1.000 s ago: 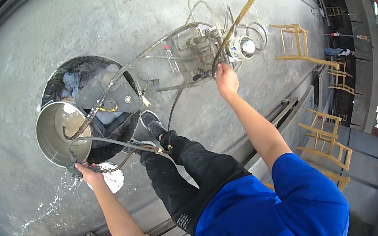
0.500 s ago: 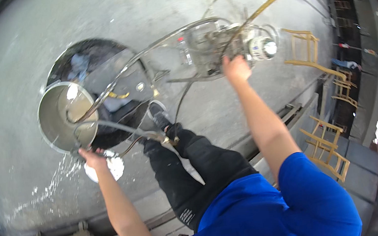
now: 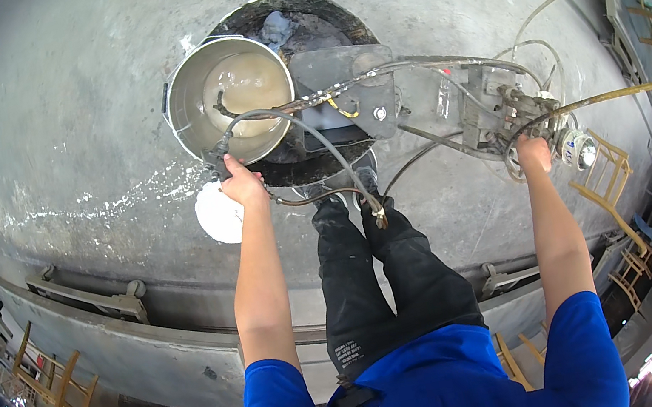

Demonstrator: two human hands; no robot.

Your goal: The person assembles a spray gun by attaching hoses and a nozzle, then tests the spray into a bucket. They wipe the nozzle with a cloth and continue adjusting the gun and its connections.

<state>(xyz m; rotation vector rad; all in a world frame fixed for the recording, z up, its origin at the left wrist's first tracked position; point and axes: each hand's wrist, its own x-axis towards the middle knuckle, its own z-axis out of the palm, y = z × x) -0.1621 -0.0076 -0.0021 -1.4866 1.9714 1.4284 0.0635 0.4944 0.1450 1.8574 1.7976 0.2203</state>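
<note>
My left hand point(image 3: 243, 183) is closed around a dark spray gun point(image 3: 218, 159) at the near rim of a metal bucket point(image 3: 190, 110). A pale, cloudy liquid point(image 3: 250, 82) lies in the bucket, with a dark suction hose point(image 3: 276, 111) dipping into it. From the gun a grey hose point(image 3: 328, 138) arcs over the bucket's right side. At the right, my right hand point(image 3: 533, 154) reaches to the near side of a paint-smeared pump point(image 3: 526, 108). Its fingers are largely hidden against the machine, so their grip does not show.
Behind the bucket is a round dark platform point(image 3: 350, 14) carrying a grey plate point(image 3: 329, 69) and a blue rag point(image 3: 277, 29). A white round piece point(image 3: 217, 215) lies near the gun. A yellowish hose point(image 3: 627, 94) runs right. Wooden chair frames point(image 3: 605, 170) stand beyond the ledge.
The view has turned, so the bucket and pump sit farther right in the picture. My left hand stays with the gun at the bucket rim; my right hand stays at the pump.
</note>
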